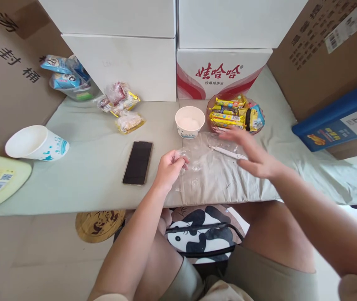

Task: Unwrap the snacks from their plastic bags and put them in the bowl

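My left hand (pixel 171 167) pinches the edge of a clear plastic sheet or bag (pixel 199 161) that lies crumpled on the cloth. Fingers apart, my right hand (pixel 253 154) hovers over the plastic with nothing in it. Just left of its fingers lies a slim white pen-like tool (pixel 228 152), possibly a utility knife. A white paper bowl (pixel 190 121) with white contents stands behind the plastic. Beside that, a clear reddish bowl (pixel 210 121) holds several yellow-wrapped snacks (pixel 228 117). To the left of my left hand is a dark-screened phone (pixel 137 163).
Wrapped snacks (pixel 121 104) lie at the back left, near a plastic tub (pixel 84 93) of blue packets. A paper bucket (pixel 37 143) and pale yellow jug (pixel 1 179) stand left. White cartons (pixel 121 62) line the back; a blue container (pixel 338 117) leans at right.
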Action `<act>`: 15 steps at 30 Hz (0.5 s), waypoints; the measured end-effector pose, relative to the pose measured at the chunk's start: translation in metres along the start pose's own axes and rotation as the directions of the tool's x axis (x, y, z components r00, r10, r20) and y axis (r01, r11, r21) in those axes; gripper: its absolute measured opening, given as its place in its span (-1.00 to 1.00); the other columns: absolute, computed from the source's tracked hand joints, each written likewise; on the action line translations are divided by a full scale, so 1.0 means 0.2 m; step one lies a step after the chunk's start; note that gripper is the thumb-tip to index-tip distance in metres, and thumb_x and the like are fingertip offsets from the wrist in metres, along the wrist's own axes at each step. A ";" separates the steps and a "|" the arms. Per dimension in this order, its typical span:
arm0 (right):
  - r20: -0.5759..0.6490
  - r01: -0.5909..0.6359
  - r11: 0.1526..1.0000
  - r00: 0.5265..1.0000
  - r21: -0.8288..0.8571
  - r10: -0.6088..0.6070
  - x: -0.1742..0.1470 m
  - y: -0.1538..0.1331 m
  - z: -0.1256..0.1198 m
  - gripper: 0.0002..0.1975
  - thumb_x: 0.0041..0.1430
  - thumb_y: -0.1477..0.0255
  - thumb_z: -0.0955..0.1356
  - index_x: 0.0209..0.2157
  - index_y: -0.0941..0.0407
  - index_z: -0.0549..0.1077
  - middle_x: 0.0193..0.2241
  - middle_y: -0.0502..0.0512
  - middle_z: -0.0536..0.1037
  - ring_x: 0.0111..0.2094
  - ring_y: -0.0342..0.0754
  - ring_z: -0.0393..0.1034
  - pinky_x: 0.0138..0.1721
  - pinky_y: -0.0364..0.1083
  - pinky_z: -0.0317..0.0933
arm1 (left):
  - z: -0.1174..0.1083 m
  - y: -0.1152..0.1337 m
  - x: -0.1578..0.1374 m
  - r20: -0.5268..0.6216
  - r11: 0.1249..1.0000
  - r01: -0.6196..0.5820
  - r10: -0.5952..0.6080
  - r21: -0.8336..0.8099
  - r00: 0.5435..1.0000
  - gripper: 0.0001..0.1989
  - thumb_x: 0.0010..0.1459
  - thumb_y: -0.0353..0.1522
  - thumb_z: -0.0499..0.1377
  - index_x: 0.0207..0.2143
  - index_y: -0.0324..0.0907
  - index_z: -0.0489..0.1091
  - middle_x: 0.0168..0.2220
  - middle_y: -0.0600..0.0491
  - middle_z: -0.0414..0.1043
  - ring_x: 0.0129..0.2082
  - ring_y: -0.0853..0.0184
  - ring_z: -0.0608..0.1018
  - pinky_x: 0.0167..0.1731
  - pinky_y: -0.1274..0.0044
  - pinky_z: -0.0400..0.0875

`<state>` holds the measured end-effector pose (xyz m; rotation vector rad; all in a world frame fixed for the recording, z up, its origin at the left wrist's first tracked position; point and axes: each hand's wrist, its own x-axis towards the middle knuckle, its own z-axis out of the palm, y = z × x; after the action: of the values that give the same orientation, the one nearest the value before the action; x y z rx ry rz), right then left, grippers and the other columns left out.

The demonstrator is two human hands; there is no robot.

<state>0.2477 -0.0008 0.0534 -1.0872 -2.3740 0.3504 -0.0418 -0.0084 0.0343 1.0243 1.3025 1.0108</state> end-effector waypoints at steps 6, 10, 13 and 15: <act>0.045 -0.205 0.959 0.975 -0.197 0.218 -0.28 -0.06 0.35 -0.41 0.17 0.41 0.31 0.26 0.10 0.31 0.14 0.29 0.50 0.33 0.39 0.17 0.27 0.44 0.00 | 0.01 0.00 0.00 0.050 0.998 0.036 -0.034 -0.047 0.998 -0.85 -0.12 -0.42 0.17 -0.58 -0.16 0.19 -0.43 0.05 0.56 -0.54 0.45 0.50 -0.56 0.62 0.24; -0.037 -0.174 0.954 0.985 -0.245 0.170 -0.30 -0.11 0.38 -0.74 0.28 0.43 0.31 -0.04 0.03 0.53 -0.11 0.15 0.61 0.18 0.27 0.35 0.28 0.38 -0.03 | 0.00 0.01 0.03 0.010 0.993 0.051 -0.051 -0.107 0.999 -0.76 -0.17 -0.39 0.23 -0.57 -0.16 0.15 -0.42 0.06 0.55 -0.55 0.46 0.50 -0.65 0.66 0.10; -0.111 -0.153 0.958 0.985 -0.242 0.129 -0.26 -0.12 0.37 -0.88 0.29 0.44 0.33 -0.28 0.04 0.54 -0.19 0.12 0.62 0.09 0.22 0.42 0.24 0.31 0.06 | -0.02 0.04 0.06 -0.056 0.987 0.075 -0.084 -0.140 0.995 -0.71 -0.19 -0.36 0.27 -0.54 -0.15 0.15 -0.42 0.07 0.53 -0.54 0.45 0.52 -0.72 0.68 -0.07; -0.167 -0.147 0.963 0.980 -0.224 0.111 -0.24 -0.11 0.36 -0.89 0.29 0.47 0.33 -0.33 0.06 0.49 -0.16 0.12 0.63 0.10 0.20 0.42 0.22 0.27 0.10 | -0.04 0.05 0.08 -0.089 0.984 0.084 -0.099 -0.158 0.991 -0.68 -0.21 -0.35 0.29 -0.53 -0.15 0.14 -0.41 0.08 0.51 -0.54 0.45 0.54 -0.74 0.69 -0.12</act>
<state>0.2214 -0.0542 -0.0148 -1.3313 -2.2536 0.0262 -0.0498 0.0092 0.0398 0.7999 1.3167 1.0835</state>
